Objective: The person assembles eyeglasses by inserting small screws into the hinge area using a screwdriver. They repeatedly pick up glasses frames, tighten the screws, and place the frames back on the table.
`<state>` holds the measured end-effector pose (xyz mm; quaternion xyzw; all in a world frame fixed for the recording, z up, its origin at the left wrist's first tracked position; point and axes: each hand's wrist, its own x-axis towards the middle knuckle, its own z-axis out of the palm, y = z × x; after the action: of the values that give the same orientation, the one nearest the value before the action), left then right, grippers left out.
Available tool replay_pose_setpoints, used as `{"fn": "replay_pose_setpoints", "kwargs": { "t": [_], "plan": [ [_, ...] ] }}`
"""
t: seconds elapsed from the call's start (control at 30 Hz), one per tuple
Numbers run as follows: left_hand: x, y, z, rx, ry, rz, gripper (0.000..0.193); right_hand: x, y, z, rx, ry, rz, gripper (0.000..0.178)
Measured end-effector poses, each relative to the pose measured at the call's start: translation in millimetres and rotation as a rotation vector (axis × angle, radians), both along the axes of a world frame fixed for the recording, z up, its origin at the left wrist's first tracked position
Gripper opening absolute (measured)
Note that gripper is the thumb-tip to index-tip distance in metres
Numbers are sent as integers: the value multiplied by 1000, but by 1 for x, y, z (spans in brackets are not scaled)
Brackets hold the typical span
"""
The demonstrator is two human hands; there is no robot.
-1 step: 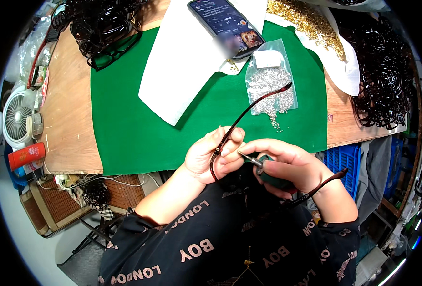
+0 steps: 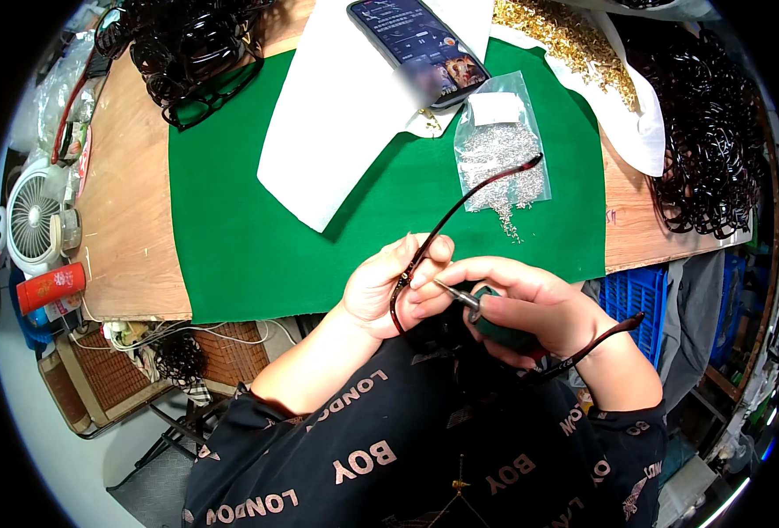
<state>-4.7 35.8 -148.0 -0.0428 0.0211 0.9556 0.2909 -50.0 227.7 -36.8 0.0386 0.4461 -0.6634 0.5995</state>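
Note:
Close to my body, my left hand [image 2: 389, 286] pinches a dark brown glasses frame near one hinge. One temple arm [image 2: 482, 189] of this frame reaches up over the green mat, its tip across the plastic bag of tiny silver screws [image 2: 504, 158]. The other temple arm [image 2: 596, 345] sticks out beneath my right wrist. My right hand [image 2: 539, 304] is closed round a screwdriver [image 2: 464, 297] with a dark green handle, its metal tip pointing at my left fingertips. My hands and dark shirt mostly hide the front of the frame.
A green mat [image 2: 231, 220] covers the wooden table [image 2: 125, 229]. On it lie white paper [image 2: 310, 150] and a phone [image 2: 420, 53]. Gold-coloured metal parts [image 2: 574, 44] sit at the back right, dark glasses parts [image 2: 706, 132] beyond. More frames [image 2: 191, 62] and a fan [image 2: 33, 211] are left.
The screwdriver tip has shifted slightly left and up towards my left fingers. Both hands keep their hold.

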Motion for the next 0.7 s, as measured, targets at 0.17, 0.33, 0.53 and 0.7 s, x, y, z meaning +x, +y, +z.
{"fn": "replay_pose_setpoints", "kwargs": {
  "t": [0.17,0.33,0.53,0.7],
  "plan": [
    [3,4,0,-51,-78,39,37,0,-9,-1,46,-49,-46,37],
    [7,-2,-13,-87,-102,-42,36,1,-10,0,57,-58,-77,37],
    [4,-1,-9,-77,-91,-87,36,0,-10,1,72,-95,-99,31],
    [-4,3,13,-191,5,-132,32,1,-5,-8,75,24,-49,29]
  ]
}}
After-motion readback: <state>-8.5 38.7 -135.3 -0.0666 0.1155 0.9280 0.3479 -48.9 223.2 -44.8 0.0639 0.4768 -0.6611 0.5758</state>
